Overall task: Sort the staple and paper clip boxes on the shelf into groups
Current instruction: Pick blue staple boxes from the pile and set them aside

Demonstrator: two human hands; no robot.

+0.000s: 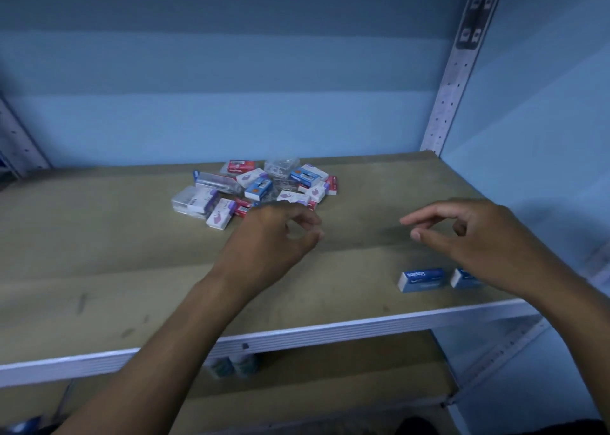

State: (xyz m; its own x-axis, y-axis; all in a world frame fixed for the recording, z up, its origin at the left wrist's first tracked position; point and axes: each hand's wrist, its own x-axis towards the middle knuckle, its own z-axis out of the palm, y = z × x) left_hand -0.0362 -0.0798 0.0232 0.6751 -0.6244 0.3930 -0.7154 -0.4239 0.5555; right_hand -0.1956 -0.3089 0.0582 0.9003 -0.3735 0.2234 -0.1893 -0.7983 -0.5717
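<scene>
At twelve o'clock from the left hand [274, 236], the mixed pile of boxes [254, 188] is heaped on the shelf [99, 236], while two blue staple boxes [422, 279] are set apart at five o'clock, by the front edge. Both the left hand and the right hand [468, 236] are held loosely curled and empty. Lookalike purple and red boxes could be misgrouped, since labels are blurred, and the clear cases, possibly of clips, might be knocked and spilled if the heap is raked.

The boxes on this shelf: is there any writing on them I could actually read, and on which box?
"Staples": upside down on the blue box near the shelf's front edge.
Second blue box beside it: print hidden by the right hand.
Boxes in the pile behind the left hand: lettering and barcodes too small and blurred to read.
</scene>
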